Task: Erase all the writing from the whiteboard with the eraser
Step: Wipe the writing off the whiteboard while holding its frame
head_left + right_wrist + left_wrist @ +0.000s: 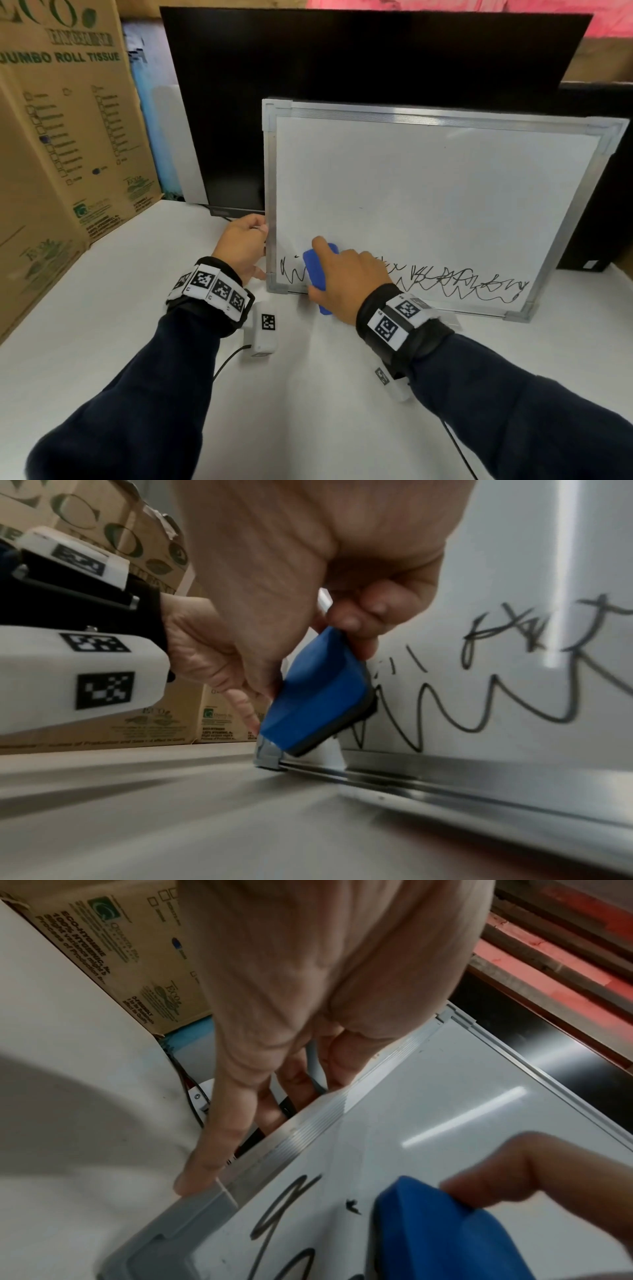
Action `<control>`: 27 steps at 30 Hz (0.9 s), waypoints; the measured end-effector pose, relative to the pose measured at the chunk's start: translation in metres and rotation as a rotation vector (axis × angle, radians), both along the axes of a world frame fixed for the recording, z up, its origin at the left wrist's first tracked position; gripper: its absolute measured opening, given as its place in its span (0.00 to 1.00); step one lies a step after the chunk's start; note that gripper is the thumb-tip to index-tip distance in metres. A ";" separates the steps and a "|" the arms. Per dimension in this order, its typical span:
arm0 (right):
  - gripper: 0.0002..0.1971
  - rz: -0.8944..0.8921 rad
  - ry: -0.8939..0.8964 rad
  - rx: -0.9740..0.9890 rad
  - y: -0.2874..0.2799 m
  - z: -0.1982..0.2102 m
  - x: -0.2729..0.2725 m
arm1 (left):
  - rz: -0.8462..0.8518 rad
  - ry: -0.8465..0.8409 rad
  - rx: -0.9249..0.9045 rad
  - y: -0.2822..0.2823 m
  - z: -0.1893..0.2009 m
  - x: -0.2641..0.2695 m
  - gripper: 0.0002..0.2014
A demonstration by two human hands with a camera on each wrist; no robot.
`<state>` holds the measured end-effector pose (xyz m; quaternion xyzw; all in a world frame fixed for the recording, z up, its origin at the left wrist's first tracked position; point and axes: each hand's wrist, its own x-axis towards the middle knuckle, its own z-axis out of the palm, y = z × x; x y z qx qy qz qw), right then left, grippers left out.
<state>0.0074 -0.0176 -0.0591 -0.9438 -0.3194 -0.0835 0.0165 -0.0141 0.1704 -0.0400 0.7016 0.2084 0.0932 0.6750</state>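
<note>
Gripped blue plastic eraser [317, 270] with right hand [349, 284], pressed onto black scribbles [455, 281]; clasped glossy whiteboard [428, 188] by ribbed metal frame [270, 192] with left hand [243, 243].

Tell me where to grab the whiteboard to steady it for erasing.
Grip the whiteboard by its left frame edge, coming from the left and hooking behind it, as the left hand does. It leans against the monitor, so that rim is free, and a hold there keeps off the writing along the bottom.

left hand [244, 241] around the whiteboard [411, 188] edge, right hand [349, 279] around the eraser [313, 269], both forearms forward
</note>
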 end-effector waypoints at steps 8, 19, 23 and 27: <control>0.22 0.085 -0.011 -0.028 0.027 0.006 0.000 | -0.029 0.003 -0.012 0.001 -0.001 -0.001 0.16; 0.25 0.038 -0.009 -0.046 0.012 0.001 0.001 | -0.017 0.007 -0.020 0.000 0.001 -0.002 0.14; 0.25 0.048 0.009 -0.135 -0.002 -0.002 0.003 | -0.018 0.011 -0.023 0.000 0.002 -0.002 0.14; 0.24 0.030 -0.076 -0.081 -0.011 0.002 0.007 | -0.006 0.013 -0.015 -0.002 0.003 -0.003 0.13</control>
